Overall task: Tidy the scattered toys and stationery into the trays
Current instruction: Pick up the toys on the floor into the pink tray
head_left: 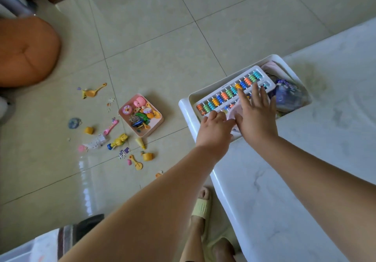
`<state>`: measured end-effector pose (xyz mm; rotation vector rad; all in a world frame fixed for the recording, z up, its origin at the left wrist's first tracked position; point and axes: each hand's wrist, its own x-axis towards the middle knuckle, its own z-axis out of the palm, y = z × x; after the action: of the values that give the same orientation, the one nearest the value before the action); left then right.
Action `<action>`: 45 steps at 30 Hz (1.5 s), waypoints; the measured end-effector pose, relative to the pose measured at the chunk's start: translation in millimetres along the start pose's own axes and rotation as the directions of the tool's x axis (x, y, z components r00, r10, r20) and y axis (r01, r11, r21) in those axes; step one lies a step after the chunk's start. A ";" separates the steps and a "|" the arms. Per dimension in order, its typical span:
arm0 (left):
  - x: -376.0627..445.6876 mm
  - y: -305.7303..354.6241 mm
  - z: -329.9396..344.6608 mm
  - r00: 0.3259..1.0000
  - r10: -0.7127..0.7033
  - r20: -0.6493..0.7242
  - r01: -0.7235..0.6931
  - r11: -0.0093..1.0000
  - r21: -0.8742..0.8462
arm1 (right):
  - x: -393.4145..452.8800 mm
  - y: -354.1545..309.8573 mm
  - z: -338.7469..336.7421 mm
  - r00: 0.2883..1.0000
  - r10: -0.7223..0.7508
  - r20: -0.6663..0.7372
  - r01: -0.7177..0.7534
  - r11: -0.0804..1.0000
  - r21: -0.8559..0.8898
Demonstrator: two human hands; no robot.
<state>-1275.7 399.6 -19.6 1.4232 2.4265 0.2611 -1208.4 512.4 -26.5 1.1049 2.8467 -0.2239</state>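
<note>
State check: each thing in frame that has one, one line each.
abacus: lying tilted in the white tray, both hands on it
white tray: set into the table, crowded
pink tray: on the floor, partly filled with small toys
loose toys: scattered on the floor, not yet trayed
left hand: fingers curled at the abacus edge
right hand: fingers spread flat over the abacus

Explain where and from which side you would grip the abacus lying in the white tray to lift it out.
Grip the abacus by its long white frame, coming from above: it lies flat and slanted in the white tray, the beads slide, and both hands cover its near edge.
</note>
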 end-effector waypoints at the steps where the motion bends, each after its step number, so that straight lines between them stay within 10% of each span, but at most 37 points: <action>1: -6.0 -6.8 -1.5 0.999 -0.041 -0.014 0.041 0.999 -0.008 | -2.2 -12.6 1.6 0.999 -0.038 0.004 0.038 0.999 0.021; 20: -119.1 -208.1 -36.6 0.853 -0.517 0.067 0.521 0.848 -0.091 | -17.9 -229.6 36.5 0.883 -0.381 0.274 0.388 0.921 0.028; 45: -38.4 -396.0 -132.1 0.765 -0.629 0.136 0.640 0.766 -0.056 | 135.0 -409.4 36.8 0.826 -0.380 0.415 0.395 0.917 0.053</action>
<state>-1628.3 173.0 -12.8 0.4820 2.5890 0.1277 -1583.8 297.4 -36.1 0.3845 2.6261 -0.3820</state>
